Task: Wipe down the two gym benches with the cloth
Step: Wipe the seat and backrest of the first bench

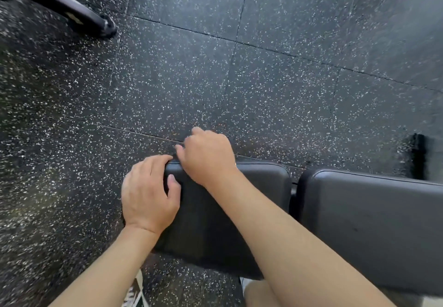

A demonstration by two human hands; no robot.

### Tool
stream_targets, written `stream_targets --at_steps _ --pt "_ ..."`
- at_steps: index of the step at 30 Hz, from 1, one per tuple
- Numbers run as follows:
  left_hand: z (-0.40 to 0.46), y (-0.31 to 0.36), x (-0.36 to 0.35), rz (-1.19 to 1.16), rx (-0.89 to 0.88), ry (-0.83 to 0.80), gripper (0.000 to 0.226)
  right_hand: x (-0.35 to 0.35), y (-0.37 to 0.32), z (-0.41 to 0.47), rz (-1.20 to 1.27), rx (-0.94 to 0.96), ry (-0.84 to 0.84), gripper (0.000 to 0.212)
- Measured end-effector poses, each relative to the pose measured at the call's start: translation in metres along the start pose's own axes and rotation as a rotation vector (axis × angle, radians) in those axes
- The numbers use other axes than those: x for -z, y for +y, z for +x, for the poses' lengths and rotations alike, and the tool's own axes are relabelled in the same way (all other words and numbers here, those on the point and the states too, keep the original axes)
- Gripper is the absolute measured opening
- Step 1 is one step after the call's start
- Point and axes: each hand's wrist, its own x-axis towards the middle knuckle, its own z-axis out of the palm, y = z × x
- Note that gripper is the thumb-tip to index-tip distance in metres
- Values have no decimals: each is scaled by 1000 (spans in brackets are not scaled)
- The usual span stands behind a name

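Left hand [148, 194] grips seat pad [239, 211] corner, fingers curled over edge. Right hand [208, 155] curled just beyond; contents hidden, cloth unseen. Suggest: brace left, wipe away from grip toward back pad [371, 223].

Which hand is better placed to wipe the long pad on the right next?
Right. The right hand sits nearer the long pad; the left hand grips the short pad's left corner. No cloth shows.

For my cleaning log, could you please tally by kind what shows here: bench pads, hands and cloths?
Bench pads: 2, the seat pad and the back pad
Hands: 2, the left hand and the right hand, both on the seat pad
Cloths: 0 visible
Total: 4
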Motion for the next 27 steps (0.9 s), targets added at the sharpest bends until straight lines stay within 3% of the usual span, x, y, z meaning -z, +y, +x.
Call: stream_targets --at_steps 5,7,10,14,18,21,23,27 --pt "2 3 2 35 5 -21 47 20 52 -29 152 103 -74 42" --pt "3 3 2 37 8 -14 47 32 101 -54 112 38 -44 47" --pt "2 2 3 17 10 -16 49 45 144 -85 199 -128 -33 39" --pt "4 1 3 13 11 -47 51 40 121 -74 117 -169 26 37" --pt "5 -1 4 15 -12 -62 50 19 47 -27 108 63 24 31" --pt "5 1 6 4 -8 -63 48 6 3 -3 186 122 -84 30" --pt "5 2 5 3 -7 -72 49 7 8 -3 263 71 -115 32" --pt "3 -2 2 4 -26 -52 50 26 65 -46 293 -19 -16 40"
